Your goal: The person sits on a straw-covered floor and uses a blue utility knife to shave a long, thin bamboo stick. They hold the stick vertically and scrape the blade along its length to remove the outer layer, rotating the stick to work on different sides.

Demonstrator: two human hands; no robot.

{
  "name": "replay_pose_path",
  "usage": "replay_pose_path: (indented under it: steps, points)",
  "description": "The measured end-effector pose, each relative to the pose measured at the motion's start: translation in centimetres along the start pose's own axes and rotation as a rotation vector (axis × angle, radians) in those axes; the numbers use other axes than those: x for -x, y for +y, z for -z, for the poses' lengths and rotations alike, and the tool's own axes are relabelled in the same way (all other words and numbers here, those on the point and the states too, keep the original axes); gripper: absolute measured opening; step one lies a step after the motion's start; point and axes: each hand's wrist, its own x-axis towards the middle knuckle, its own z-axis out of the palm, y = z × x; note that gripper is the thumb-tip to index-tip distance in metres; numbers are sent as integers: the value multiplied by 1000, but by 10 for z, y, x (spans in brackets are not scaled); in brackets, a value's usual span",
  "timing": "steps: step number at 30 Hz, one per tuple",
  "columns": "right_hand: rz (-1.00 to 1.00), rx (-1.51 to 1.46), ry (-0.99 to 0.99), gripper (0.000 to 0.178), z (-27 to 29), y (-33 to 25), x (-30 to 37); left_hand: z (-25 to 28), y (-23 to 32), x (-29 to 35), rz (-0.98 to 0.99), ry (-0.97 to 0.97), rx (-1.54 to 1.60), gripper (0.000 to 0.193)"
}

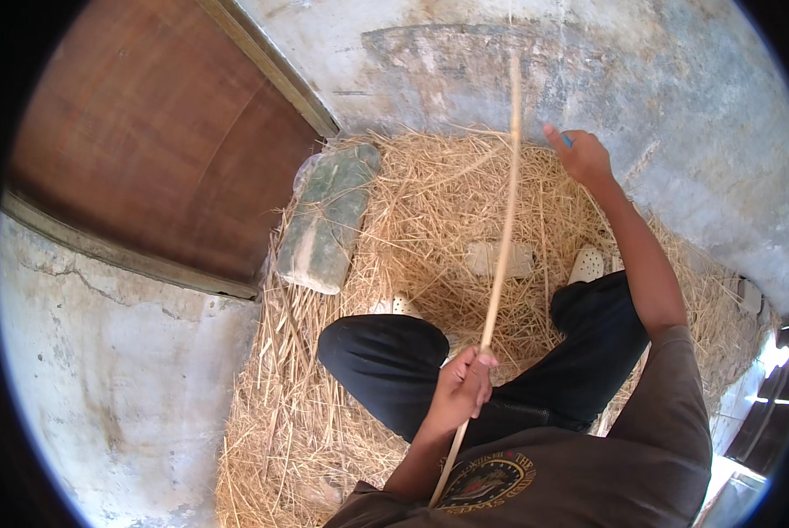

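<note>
A long, thin pale cane (507,211) runs from beside my torso up past the straw toward the wall. My left hand (465,387) is wrapped round its lower part, in front of my lap. To the right of the cane's upper part, my right hand (583,158) is raised, its fingers closed and its thumb pointing up. A small blue bit (568,139) of what it holds shows by the thumb; the rest is hidden in the fist. This hand is apart from the cane.
Loose straw (447,194) covers the floor around my feet. A greenish-grey block (331,216) lies at the left, near a brown wooden panel (174,132). A flat pale brick (500,260) sits between my shoes. A rough plastered wall (676,88) stands ahead.
</note>
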Motion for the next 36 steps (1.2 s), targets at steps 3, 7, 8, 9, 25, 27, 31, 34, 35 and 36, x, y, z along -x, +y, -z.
replay_pose_path:
  steps: [3,7,8,9,25,27,31,34,35,36]
  points:
    - [239,-44,-78,74,-7,-32,63,10,8,-10,-55,55,165,24]
    - [780,-77,-219,60,-32,-63,151,12,16,-18,-119,88,214,23]
    - [826,-46,-215,61,-37,-70,160,12,18,-17,-133,87,205,23]
    - [865,-15,-210,61,-41,-76,168,12,20,-17,-141,82,195,23]
    - [904,-14,31,69,-65,-69,127,8,21,-14,-102,94,110,21]
    - [939,11,107,71,-66,-66,120,8,18,-13,-89,87,147,21]
    - [911,91,164,74,-70,-62,102,10,15,-15,-102,69,185,23]
    - [834,143,160,75,-61,-58,73,3,17,-10,-84,55,157,23]
    - [813,152,155,76,-57,-57,65,3,17,-9,-81,59,153,23]
    - [844,158,192,76,-56,-58,60,2,17,-10,-84,61,153,23]
